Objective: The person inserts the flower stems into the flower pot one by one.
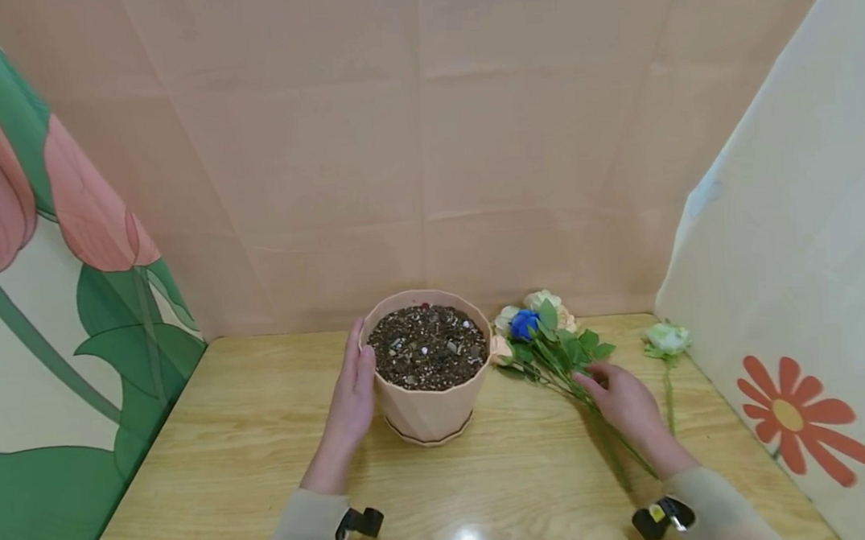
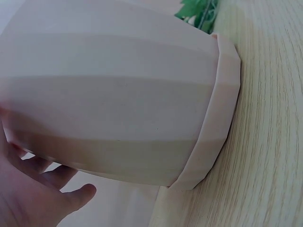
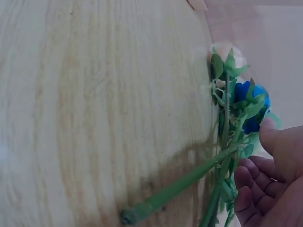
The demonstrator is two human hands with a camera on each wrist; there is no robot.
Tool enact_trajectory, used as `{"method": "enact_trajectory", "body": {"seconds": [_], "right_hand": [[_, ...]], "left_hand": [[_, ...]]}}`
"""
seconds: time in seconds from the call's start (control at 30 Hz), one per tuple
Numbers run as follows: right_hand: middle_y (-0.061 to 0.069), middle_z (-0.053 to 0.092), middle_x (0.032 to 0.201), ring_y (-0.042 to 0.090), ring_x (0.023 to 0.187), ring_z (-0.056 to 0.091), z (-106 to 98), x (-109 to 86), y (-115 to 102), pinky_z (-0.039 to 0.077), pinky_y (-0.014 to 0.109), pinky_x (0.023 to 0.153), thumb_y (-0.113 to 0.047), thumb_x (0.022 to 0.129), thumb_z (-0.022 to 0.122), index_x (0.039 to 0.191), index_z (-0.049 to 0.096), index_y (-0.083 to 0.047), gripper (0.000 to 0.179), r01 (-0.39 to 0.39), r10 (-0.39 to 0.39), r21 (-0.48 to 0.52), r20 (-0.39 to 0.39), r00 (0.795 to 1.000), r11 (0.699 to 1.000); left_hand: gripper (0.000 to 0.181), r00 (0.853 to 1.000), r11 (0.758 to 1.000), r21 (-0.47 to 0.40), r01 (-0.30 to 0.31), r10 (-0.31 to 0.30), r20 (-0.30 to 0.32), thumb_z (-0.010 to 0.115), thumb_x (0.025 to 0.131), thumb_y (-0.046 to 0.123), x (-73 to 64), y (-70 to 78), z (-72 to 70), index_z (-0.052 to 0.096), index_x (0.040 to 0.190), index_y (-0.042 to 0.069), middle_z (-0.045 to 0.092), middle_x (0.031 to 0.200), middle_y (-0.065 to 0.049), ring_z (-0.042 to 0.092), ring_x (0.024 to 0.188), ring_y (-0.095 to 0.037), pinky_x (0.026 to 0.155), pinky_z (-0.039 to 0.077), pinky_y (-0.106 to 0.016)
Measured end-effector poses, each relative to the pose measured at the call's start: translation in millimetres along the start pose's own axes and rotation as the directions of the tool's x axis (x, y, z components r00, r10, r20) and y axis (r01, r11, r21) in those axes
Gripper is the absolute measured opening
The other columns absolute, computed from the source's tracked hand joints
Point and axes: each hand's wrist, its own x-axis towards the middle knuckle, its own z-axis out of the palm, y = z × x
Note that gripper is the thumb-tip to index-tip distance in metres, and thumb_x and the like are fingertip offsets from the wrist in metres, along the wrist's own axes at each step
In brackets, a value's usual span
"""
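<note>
A pale pink pot filled with dark soil stands upright on a saucer. My left hand rests against its left side with fingers mostly straight, some partly hidden behind the pot in the left wrist view. To the pot's right lies a bunch of artificial flowers: a blue rose, cream blooms and green leaves. My right hand pinches a green flower stem, whose lower end is raised off the table. Which bloom this stem carries cannot be told.
A single whitish-green flower lies at the right, its stem pointing toward me. The wooden table meets a pinkish backdrop behind. Printed panels stand at both sides, tulips left and a red flower right.
</note>
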Motion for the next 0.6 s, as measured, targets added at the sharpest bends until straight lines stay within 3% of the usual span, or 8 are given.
{"method": "enact_trajectory", "body": {"seconds": [0.33, 0.6], "right_hand": [[0.029, 0.072, 0.133, 0.048, 0.117, 0.069, 11.9, 2.8, 9.3, 0.056, 0.065, 0.097, -0.044, 0.113, 0.064, 0.144, 0.068, 0.005, 0.058, -0.029, 0.029, 0.064, -0.008, 1.000, 0.998], [0.023, 0.077, 0.121, 0.041, 0.108, 0.072, 16.9, 4.3, 12.8, 0.057, 0.060, 0.090, -0.042, 0.111, 0.070, 0.137, 0.073, 0.004, 0.053, -0.052, 0.056, 0.097, -0.036, 0.998, 0.994]], "left_hand": [[0.059, 1.000, 1.000, 0.007, -0.006, 0.006, -0.004, 0.030, 0.122, 0.045, -0.2, -1.0, 0.4, 0.013, 0.178, 0.041, 0.017, 0.183, -0.003, 0.022, 0.165, -0.041, 0.130, 0.017, -0.070], [0.059, 1.000, 1.000, -0.005, -0.016, 0.016, 0.001, 0.029, 0.122, 0.045, -0.3, 1.0, 0.5, 0.013, 0.178, 0.040, 0.017, 0.183, -0.001, 0.020, 0.166, -0.039, 0.132, 0.016, -0.068]]}}
